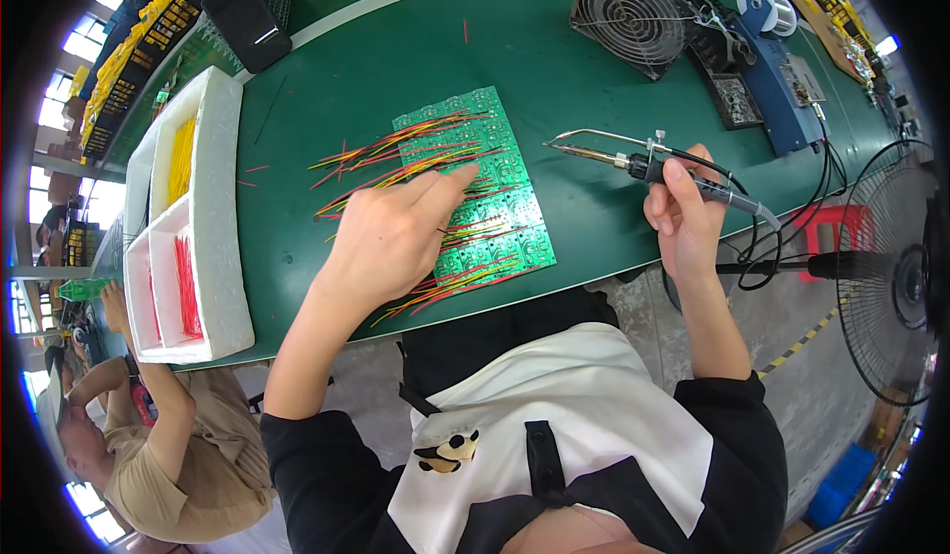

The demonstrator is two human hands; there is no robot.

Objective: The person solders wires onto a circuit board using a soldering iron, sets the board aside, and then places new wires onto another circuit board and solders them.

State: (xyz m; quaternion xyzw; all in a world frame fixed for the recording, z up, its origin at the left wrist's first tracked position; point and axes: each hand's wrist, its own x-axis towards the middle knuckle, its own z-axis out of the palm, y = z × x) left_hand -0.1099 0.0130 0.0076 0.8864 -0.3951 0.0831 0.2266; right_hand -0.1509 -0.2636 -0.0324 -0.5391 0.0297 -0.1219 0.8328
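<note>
A green panel of circuit boards [510, 148] lies on the bench in front of me, with rows of thin red, yellow and black wires [391, 143] across it, their ends sticking out past its left side. My left hand [391, 237] rests over the middle of the panel, its index finger reaching to the board and the fingers closed around wires; their grip is partly hidden. To the right of the panel, my right hand [688, 208] grips a soldering iron [643, 166] with a thin solder feed tube along it. Its tip points left, in the air, apart from the board.
A white foam box [228, 257] with yellow and red wires stands at left. A fume fan [633, 20], a blue soldering station [777, 89] and a solder spool [767, 10] are at far right. Cables trail beside a floor fan [905, 272]. Another person [178, 435] sits at lower left.
</note>
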